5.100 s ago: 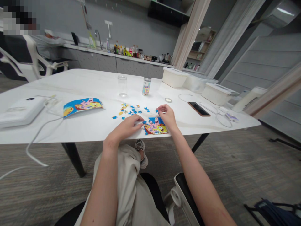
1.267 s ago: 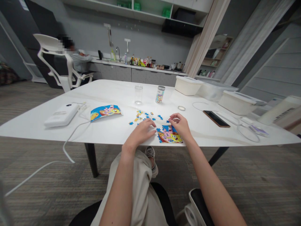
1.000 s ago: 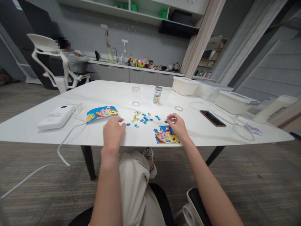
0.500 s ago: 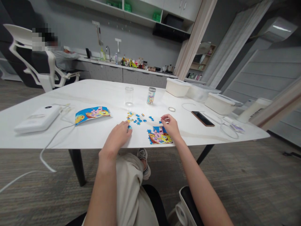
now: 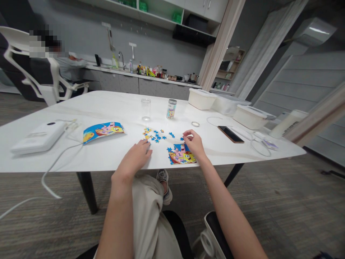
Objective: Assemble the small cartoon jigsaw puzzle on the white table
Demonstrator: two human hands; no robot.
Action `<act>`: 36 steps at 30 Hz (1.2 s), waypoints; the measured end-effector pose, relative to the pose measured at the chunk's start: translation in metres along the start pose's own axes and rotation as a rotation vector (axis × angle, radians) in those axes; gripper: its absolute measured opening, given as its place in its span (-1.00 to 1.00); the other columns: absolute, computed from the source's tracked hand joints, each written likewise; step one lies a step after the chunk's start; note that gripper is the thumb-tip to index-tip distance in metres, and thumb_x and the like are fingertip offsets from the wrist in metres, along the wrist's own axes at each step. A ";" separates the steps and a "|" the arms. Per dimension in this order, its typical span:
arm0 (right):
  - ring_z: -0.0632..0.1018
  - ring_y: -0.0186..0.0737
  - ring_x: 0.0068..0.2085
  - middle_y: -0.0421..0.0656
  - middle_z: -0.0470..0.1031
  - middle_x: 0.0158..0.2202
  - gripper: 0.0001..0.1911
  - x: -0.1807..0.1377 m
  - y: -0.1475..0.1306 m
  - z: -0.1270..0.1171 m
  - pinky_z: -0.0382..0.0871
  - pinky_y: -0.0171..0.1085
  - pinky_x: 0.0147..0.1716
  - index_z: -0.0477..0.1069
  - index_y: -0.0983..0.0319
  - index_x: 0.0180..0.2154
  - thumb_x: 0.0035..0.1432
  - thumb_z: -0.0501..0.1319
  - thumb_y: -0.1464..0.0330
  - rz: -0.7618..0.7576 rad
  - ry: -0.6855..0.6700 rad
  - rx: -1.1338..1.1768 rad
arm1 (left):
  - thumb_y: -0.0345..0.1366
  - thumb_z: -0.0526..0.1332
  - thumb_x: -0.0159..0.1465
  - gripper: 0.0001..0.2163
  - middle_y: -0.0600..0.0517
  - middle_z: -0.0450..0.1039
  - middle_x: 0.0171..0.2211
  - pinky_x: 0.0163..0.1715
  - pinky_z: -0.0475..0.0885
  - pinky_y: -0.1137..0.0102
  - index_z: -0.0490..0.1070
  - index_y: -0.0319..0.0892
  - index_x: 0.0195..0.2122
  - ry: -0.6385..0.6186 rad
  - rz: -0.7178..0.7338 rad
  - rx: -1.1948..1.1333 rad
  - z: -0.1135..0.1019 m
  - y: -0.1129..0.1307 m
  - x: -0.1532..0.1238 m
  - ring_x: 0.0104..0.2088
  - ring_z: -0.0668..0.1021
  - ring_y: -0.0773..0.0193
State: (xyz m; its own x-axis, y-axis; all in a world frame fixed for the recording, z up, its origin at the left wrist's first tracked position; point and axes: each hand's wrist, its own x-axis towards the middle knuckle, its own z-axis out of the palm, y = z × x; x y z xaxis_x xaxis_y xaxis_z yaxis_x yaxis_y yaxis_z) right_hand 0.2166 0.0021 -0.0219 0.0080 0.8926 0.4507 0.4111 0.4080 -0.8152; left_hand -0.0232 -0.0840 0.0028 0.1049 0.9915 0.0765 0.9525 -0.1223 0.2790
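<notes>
A partly assembled cartoon jigsaw puzzle (image 5: 181,155) lies near the table's front edge, its right side under my right hand. My right hand (image 5: 193,143) is curled above the puzzle's top right, thumb and forefinger closed at a small blue puzzle piece (image 5: 182,139). To the left, my left hand (image 5: 138,155) rests low on the table, fingers stretched out and nothing visibly gripped. Just beyond its fingertips are scattered loose puzzle pieces (image 5: 156,137), blue and yellow. A curved picture sheet (image 5: 104,132) with the same cartoon figures stands farther left.
Behind the pieces are a clear jar (image 5: 146,109) and a cartoon-printed can (image 5: 171,109). A ring (image 5: 195,124) and a phone (image 5: 230,134) lie to the right, near storage boxes (image 5: 202,99). A white device (image 5: 40,137) with cables is left. A person (image 5: 70,66) sits at the back.
The view has shifted slightly. My left hand covers the blue piece that showed beside its fingers. My right hand stays almost still by the puzzle.
</notes>
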 end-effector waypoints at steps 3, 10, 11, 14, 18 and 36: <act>0.55 -0.22 -0.37 -0.17 0.49 -0.30 -0.82 -0.001 -0.002 -0.001 0.43 -0.23 -0.37 0.37 0.18 -0.32 -0.01 0.16 0.27 0.024 -0.006 0.024 | -0.35 0.01 0.35 -0.55 -0.25 0.12 0.33 0.32 0.10 0.16 0.25 -0.37 0.25 0.014 0.002 -0.006 0.002 0.001 0.001 0.35 0.18 0.05; 0.54 -0.21 -0.36 -0.17 0.51 -0.33 -0.84 -0.002 -0.007 -0.002 0.42 -0.21 -0.31 0.37 0.18 -0.34 -0.03 0.15 0.30 0.011 0.008 -0.036 | -0.38 -0.01 0.36 -0.64 -0.12 0.39 0.18 0.25 0.25 0.23 0.40 -0.23 0.12 0.157 0.279 -0.163 0.010 0.027 0.007 0.20 0.41 0.16; 0.54 -0.21 -0.36 -0.16 0.51 -0.33 -0.84 -0.002 -0.007 -0.002 0.42 -0.21 -0.31 0.37 0.19 -0.34 -0.03 0.15 0.30 0.006 0.012 -0.042 | -0.39 -0.03 0.37 -0.66 -0.10 0.43 0.13 0.21 0.30 0.25 0.44 -0.20 0.07 0.171 0.352 -0.199 0.013 0.033 0.008 0.15 0.45 0.18; 0.53 -0.20 -0.35 -0.15 0.51 -0.33 -0.84 -0.001 -0.005 -0.001 0.41 -0.20 -0.29 0.37 0.19 -0.34 -0.02 0.14 0.30 -0.010 0.028 -0.048 | -0.38 -0.04 0.39 -0.68 -0.11 0.49 0.03 0.15 0.34 0.25 0.48 -0.22 -0.02 0.182 0.472 -0.201 0.023 0.049 0.014 0.05 0.50 0.17; 0.52 -0.20 -0.35 -0.15 0.50 -0.33 -0.86 -0.001 -0.005 -0.001 0.42 -0.19 -0.26 0.37 0.19 -0.36 -0.03 0.13 0.31 -0.008 0.050 -0.060 | -0.38 -0.01 0.37 -0.69 -0.13 0.50 0.00 0.10 0.35 0.25 0.49 -0.25 -0.03 0.134 0.494 -0.145 0.031 0.054 0.018 0.00 0.51 0.15; 0.53 -0.17 -0.38 -0.12 0.49 -0.33 -0.84 0.001 0.009 -0.001 0.46 -0.17 -0.38 0.37 0.19 -0.37 -0.06 0.16 0.28 0.075 0.105 -0.012 | -0.35 0.04 0.38 -0.73 -0.10 0.51 -0.01 0.12 0.37 0.25 0.50 -0.20 -0.04 0.163 0.492 -0.146 0.033 0.052 0.016 0.00 0.51 0.15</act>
State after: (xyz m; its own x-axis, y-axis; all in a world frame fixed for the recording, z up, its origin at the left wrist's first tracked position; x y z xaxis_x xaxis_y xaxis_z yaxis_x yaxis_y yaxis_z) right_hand 0.2208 0.0062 -0.0284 0.1347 0.8954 0.4245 0.4163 0.3376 -0.8442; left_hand 0.0371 -0.0730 -0.0133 0.4721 0.7972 0.3764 0.7509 -0.5873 0.3021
